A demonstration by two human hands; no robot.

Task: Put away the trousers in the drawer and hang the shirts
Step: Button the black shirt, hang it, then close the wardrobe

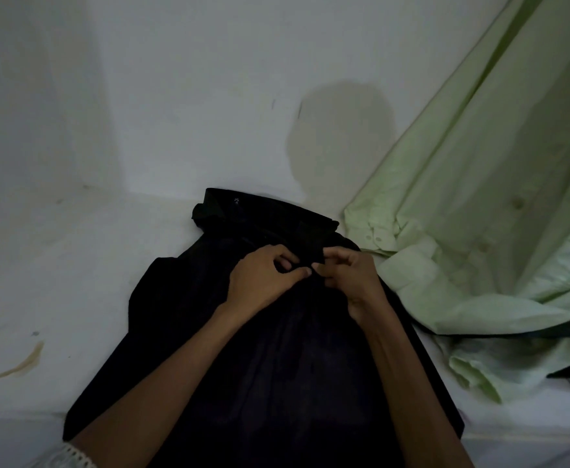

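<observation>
The black garment [243, 366] is lying on the white table [74, 265], running from centre to 6 o'clock. The left hand [263, 282] and right hand [351, 278] are pinching its front, each grip closing on cloth. The green shirt [479, 231] is draping at 3 o'clock.

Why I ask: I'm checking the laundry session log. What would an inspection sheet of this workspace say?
Surface: white ledge, yellowish streaks at its left edge.
Job's things: black garment lies flat, collar toward the wall; light green shirt is crumpled at its right, partly up against the wall.
Clutter: nothing seen.
Grippers: left hand and right hand both pinch the black garment's front just below the collar with curled fingers.
Cables: nothing seen.
Surroundings: white wall with a dark patch; dim light.
</observation>
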